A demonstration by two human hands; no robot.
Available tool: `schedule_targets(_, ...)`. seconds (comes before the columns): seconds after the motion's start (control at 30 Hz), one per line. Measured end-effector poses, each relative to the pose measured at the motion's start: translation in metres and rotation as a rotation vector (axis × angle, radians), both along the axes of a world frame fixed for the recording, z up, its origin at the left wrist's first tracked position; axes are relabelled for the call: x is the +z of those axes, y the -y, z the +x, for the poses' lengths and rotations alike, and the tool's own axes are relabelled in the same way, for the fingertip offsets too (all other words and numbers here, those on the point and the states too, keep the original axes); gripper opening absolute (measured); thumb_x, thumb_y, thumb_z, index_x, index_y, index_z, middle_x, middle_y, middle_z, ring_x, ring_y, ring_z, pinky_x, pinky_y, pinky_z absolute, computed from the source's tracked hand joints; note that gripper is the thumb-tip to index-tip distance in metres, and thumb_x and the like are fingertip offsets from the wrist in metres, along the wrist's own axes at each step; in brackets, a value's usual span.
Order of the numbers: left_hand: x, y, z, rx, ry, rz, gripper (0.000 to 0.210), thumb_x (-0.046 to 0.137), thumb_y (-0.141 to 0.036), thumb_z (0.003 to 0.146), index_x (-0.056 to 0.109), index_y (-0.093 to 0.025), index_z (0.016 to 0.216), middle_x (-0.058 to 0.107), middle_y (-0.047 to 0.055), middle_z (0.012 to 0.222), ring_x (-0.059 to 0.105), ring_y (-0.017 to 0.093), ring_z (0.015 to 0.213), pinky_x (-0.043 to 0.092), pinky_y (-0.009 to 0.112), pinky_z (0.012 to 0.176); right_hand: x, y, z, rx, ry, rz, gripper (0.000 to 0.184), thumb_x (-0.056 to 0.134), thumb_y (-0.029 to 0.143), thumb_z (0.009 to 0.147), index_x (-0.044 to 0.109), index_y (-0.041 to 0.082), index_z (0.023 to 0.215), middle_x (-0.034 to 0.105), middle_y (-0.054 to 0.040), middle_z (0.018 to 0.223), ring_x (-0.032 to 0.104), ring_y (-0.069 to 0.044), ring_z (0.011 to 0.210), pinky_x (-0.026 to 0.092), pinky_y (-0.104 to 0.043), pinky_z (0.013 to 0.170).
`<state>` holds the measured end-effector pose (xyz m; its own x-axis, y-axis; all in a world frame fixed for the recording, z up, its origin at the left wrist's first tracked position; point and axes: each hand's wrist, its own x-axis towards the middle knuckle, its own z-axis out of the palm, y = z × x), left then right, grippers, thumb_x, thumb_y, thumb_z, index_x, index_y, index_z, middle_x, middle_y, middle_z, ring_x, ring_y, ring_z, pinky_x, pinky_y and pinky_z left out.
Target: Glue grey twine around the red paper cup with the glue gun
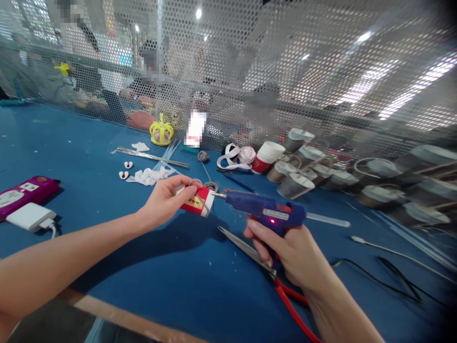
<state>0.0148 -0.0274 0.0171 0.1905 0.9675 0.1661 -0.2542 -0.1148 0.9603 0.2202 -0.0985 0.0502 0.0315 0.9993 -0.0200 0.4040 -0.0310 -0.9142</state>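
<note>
**Holding box (194,206) and glue gun (246,205) over the tabletop (171,286)**

Holds the box, red with a white end and a yellow label, in the left hand (167,195), near the middle of the view; pinches with the thumb on the front face and fingers behind, closed to the thickness of the box; carries grey yarn (206,206) across the front, close to the white end.

Grips the glue gun by the handle in the right hand (285,243), fingers wrapped around; directs the nozzle (220,195) leftward, tip at the white end; cannot tell whether touching; shows a red light lit on the side and a glue stick (328,219) projecting from the rear.

Reaches in with both forearms (89,247) from the near side; leaves open blue surface between them, back from the wooden front edge (135,319); narrows at the right hand, with scissors (246,248) lying below, blades pointing away to the left; stops at the back against a perforated screen (303,57); crowds at the right rear with paper cups (268,155) and spools (296,185); holds white lace (150,176) just beyond the left hand, then metal rods (153,157) and a yellow crown (162,133) near the screen; widens toward the left, between the rods and a purple power strip (39,190) cut by the picture edge.
</note>
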Motion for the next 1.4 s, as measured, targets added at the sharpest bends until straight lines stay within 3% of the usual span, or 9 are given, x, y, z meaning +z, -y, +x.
schedule_targets(0.2, -0.002, -0.002, -0.001, 0.035, -0.016, 0.045, 0.012, 0.063, -0.025, 0.072, 0.063, -0.014, 0.078, 0.068, 0.003, 0.084, 0.062, 0.010, 0.067, 0.053, 0.021, 0.065, 0.001, 0.003, -0.002, 0.090, 0.006, -0.023, 0.032, 0.058, 0.044, 0.075, 0.057, 0.016, 0.060, 0.042, 0.0063, 0.033, 0.036, -0.006, 0.031, 0.032, -0.021, 0.038)
schedule_targets(0.47, 0.000, 0.003, -0.001, 0.020, -0.010, 0.098, 0.012, 0.065, -0.025, 0.069, 0.063, -0.014, 0.075, 0.068, 0.003, 0.078, 0.062, 0.012, 0.064, 0.054, 0.022, 0.062, 0.002, -0.002, 0.000, 0.006, -0.083, -0.056, 0.033, 0.059, 0.045, 0.074, 0.058, 0.016, 0.060, 0.043, 0.0047, 0.034, 0.037, -0.007, 0.033, 0.029, -0.020, 0.036)
schedule_targets(0.7, 0.000, 0.003, -0.001, 0.062, -0.058, 0.138, 0.009, 0.062, -0.023, 0.073, 0.064, -0.015, 0.076, 0.068, 0.003, 0.081, 0.061, 0.011, 0.064, 0.054, 0.022, 0.063, 0.002, 0.002, -0.001, 0.092, -0.099, -0.058, 0.032, 0.059, 0.044, 0.075, 0.056, 0.015, 0.061, 0.041, 0.0059, 0.033, 0.034, -0.006, 0.031, 0.028, -0.020, 0.036)
schedule_targets(0.93, 0.002, 0.008, -0.001, 0.068, -0.095, 0.158, 0.007, 0.063, -0.022, 0.070, 0.065, -0.016, 0.074, 0.069, 0.003, 0.078, 0.062, 0.012, 0.063, 0.053, 0.022, 0.060, 0.003, -0.002, 0.000, 0.009, -0.107, -0.050, 0.035, 0.058, 0.047, 0.074, 0.057, 0.015, 0.060, 0.042, 0.0049, 0.034, 0.035, -0.007, 0.033, 0.028, -0.021, 0.037)
schedule_targets(1.13, 0.003, 0.007, -0.001, 0.081, -0.106, 0.181, 0.008, 0.062, -0.022, 0.071, 0.065, -0.016, 0.074, 0.070, 0.004, 0.083, 0.063, 0.013, 0.067, 0.053, 0.022, 0.060, 0.003, 0.002, -0.001, 0.071, -0.087, -0.047, 0.033, 0.059, 0.045, 0.074, 0.056, 0.016, 0.060, 0.041, 0.0060, 0.033, 0.034, -0.006, 0.031, 0.029, -0.021, 0.035)
schedule_targets(1.4, 0.001, 0.009, -0.001, 0.096, -0.137, 0.202, 0.007, 0.062, -0.021, 0.071, 0.066, -0.017, 0.074, 0.069, 0.003, 0.075, 0.062, 0.013, 0.063, 0.054, 0.022, 0.059, 0.005, 0.000, 0.000, -0.021, -0.103, -0.018, 0.033, 0.059, 0.044, 0.075, 0.056, 0.015, 0.058, 0.041, 0.0060, 0.033, 0.035, -0.005, 0.033, 0.028, -0.019, 0.035)
